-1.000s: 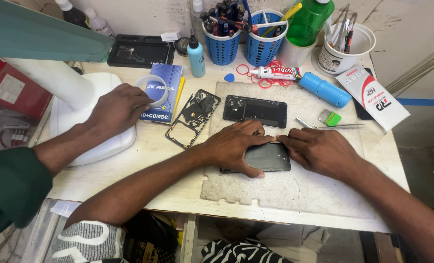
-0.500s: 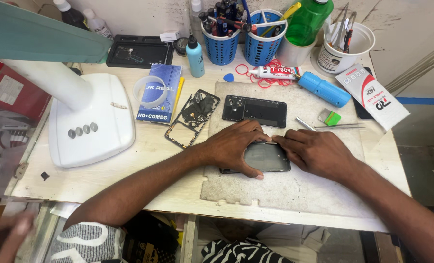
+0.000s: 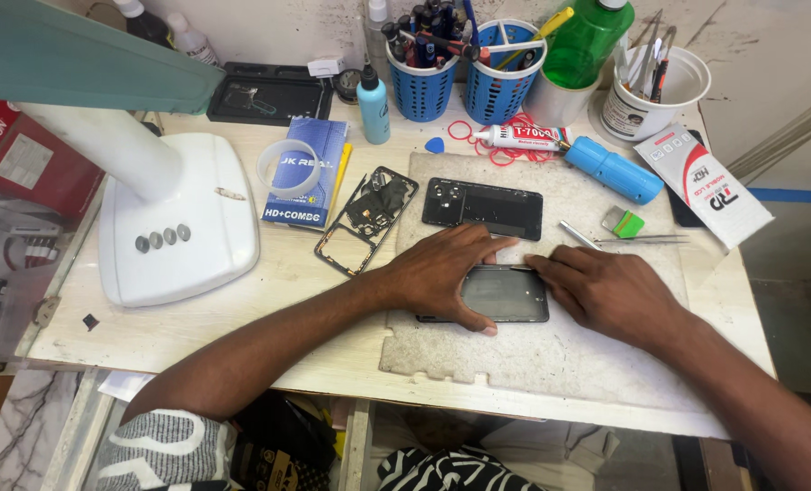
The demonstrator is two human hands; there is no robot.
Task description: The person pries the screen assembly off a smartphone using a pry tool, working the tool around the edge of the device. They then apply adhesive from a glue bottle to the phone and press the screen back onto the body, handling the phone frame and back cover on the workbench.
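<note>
Both hands are on the dark phone (image 3: 504, 294) at mat centre — left hand (image 3: 442, 273) spread flat, pinning it, right hand (image 3: 605, 289) curled, fingertips at its 3 o'clock edge. Frame (image 3: 366, 218) and back cover (image 3: 483, 207) lie apart at 11 and 12 o'clock — reassembly looks unfinished.

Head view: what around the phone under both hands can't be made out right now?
- Phone: its left end is covered by the left hand.
- Right hand: the fingertips meet the phone's top right edge; whether they pinch a tool is too small to tell.
- Desk lamp: its green head is cut off by the top left frame edge.
</note>
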